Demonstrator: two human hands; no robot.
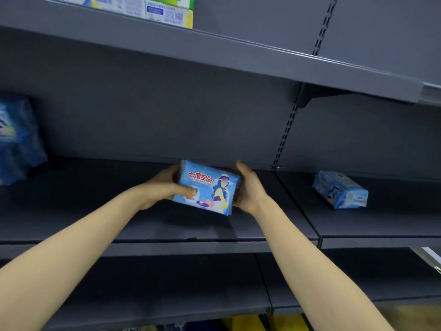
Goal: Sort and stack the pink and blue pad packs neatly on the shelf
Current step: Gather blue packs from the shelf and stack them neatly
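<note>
Fingers [191, 192] of both hands are clamped on the blue plastic-wrapped pad pack [206, 187], held crosswise above the grey metal shelf [143, 225].

One head-worn camera looks forward along both bare forearms, which enter from the lower corners and converge at full reach near mid-frame, where the left hand [164, 186] and right hand [249, 189] grip a blue pad pack [207, 187]. It stands close to grey store shelving. The shelf board [107, 211] under the hands is seen from above, while the upper shelf [214, 58] over them shows only its front lip, so the lens sits between those levels. The wide angle slants the shelf edges down toward the right-hand side and takes in a slotted upright [285, 134] just beyond the right hand and a lower shelf [167, 283] nearer than the hands.
</note>
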